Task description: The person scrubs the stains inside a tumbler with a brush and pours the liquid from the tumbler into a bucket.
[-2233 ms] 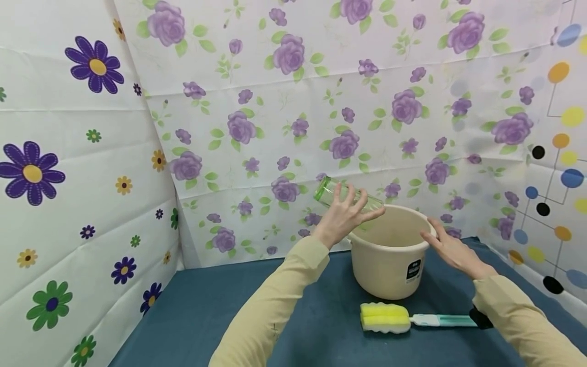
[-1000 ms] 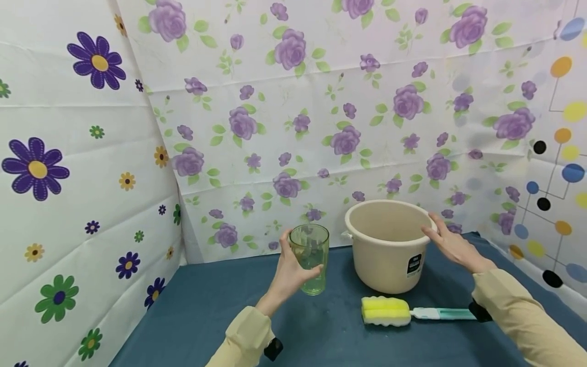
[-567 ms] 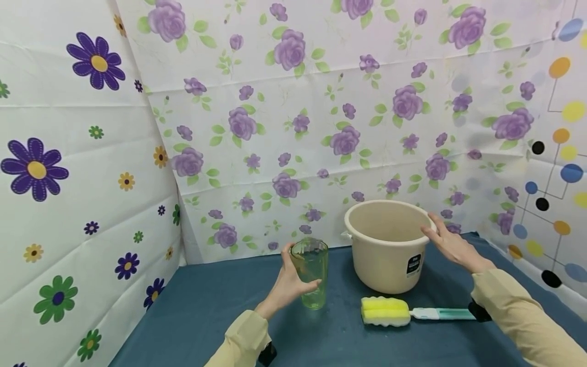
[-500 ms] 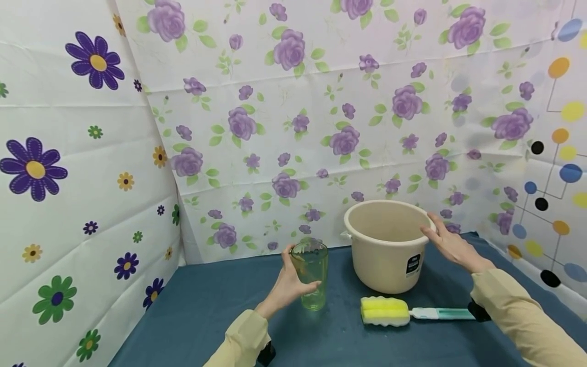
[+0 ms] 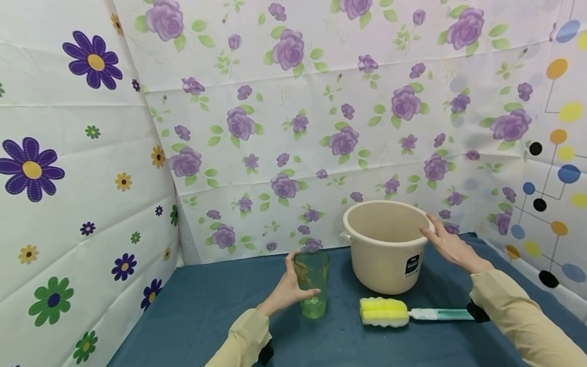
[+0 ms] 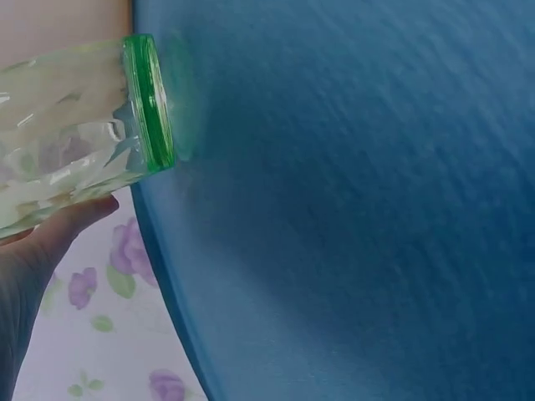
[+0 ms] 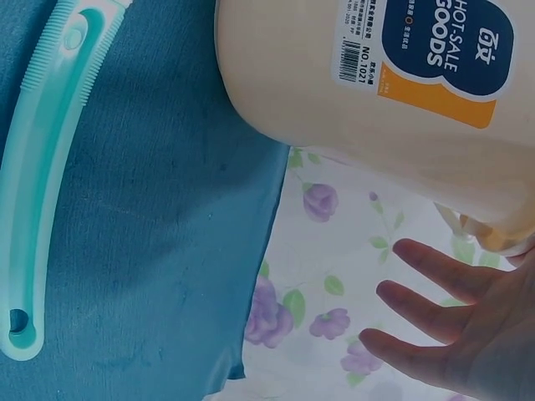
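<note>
My left hand grips a transparent green drinking glass from its left side, fingers behind and thumb across the front. The glass stands upright at the table, left of the bucket; its green base shows in the left wrist view, with a faint green reflection beside it. My right hand holds the right rim of a cream plastic bucket with thumb and index finger. In the right wrist view, its other fingers spread straight, apart from the bucket. The bucket's bottom inside is hidden.
A sponge bottle brush with yellow head and teal handle lies before the bucket, partly under the right forearm. Blue cloth covers the table. Flowered sheets hang behind and at the sides.
The left hand has brought the glass from tilted over the bucket's rim to upright on the left, then lowered it towards the table. The right hand has stayed at the bucket's rim.
</note>
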A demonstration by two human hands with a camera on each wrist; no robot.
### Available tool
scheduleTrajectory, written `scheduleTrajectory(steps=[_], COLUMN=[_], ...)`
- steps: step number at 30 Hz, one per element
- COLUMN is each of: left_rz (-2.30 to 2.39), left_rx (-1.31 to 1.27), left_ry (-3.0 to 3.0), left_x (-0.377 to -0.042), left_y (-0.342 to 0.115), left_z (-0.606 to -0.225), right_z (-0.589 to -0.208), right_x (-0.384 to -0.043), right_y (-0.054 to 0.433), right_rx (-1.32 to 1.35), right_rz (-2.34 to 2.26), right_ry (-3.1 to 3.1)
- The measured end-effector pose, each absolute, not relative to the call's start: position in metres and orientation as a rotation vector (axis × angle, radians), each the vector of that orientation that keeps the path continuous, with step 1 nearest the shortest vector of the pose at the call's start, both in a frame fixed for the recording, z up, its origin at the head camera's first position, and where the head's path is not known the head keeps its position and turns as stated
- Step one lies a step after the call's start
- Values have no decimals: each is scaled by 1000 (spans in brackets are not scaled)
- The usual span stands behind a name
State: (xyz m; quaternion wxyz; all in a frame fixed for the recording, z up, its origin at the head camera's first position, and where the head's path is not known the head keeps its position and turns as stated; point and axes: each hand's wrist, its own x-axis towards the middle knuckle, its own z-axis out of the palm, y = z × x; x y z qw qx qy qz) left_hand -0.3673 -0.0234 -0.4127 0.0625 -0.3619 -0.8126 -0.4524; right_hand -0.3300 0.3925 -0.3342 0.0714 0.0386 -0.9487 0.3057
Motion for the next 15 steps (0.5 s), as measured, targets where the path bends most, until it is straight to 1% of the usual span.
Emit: scheduleTrajectory(steps=[9, 15], left_rz=[-1406, -1459], left_rx=[-1133, -1183], left_ry=[-2440, -2477], left_x=[-369, -368], left_y=[-31, -38], left_z=[-416, -418], right_z=[-333, -336], right_x=[-331, -330], right_y=[392, 401], right_rx=[121, 141], right_rz=[885, 859], right_ry=[-2873, -2899])
